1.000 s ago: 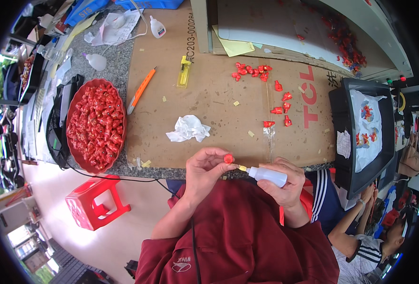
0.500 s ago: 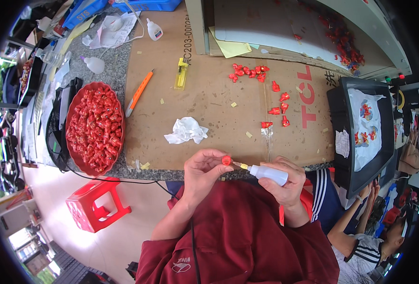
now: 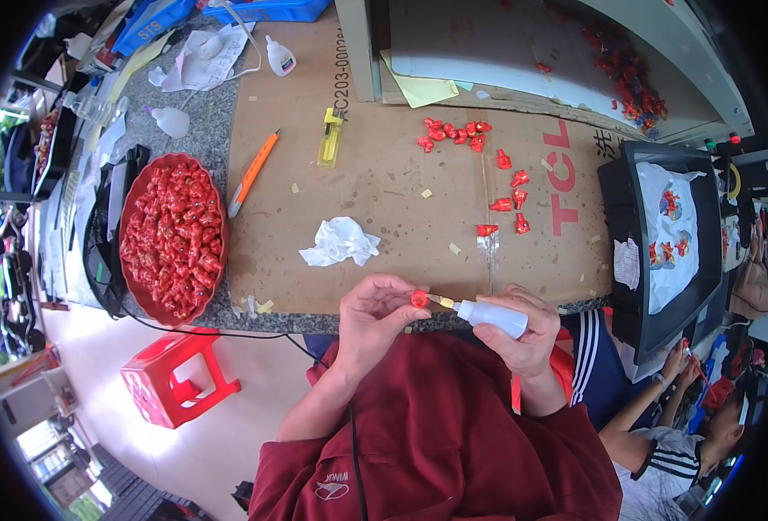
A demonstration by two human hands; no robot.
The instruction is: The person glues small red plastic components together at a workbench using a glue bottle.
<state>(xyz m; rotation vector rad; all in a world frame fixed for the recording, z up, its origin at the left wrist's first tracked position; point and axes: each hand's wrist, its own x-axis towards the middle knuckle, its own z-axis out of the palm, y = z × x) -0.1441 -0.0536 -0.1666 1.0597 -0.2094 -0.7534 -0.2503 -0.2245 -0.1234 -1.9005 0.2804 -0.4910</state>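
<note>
Between the thumb and fingers of my left hand (image 3: 373,314) is a small red plastic part (image 3: 419,299). My right hand (image 3: 523,328) grips a white squeeze bottle (image 3: 495,319) with a yellow collar and a thin nozzle. The nozzle points left and its tip meets the red part; whether it goes inside is too small to tell. Both hands are over the table's near edge. Several like red pieces (image 3: 520,200) lie on the cardboard sheet (image 3: 384,191), beyond and to the right of my hands. A crumpled white tissue (image 3: 340,241) rests just past my left hand.
A red bowl (image 3: 174,234) heaped with red pieces stands at left. Nearby lie an orange cutter (image 3: 253,174) and a yellow blade case (image 3: 330,139). At right is a black tray (image 3: 614,200). A red stool (image 3: 175,373) stands lower left; a co-worker (image 3: 670,443) is lower right.
My left hand and the red part have shifted very slightly to the right, and the part is turned a little. The co-worker's hands at the right have moved.
</note>
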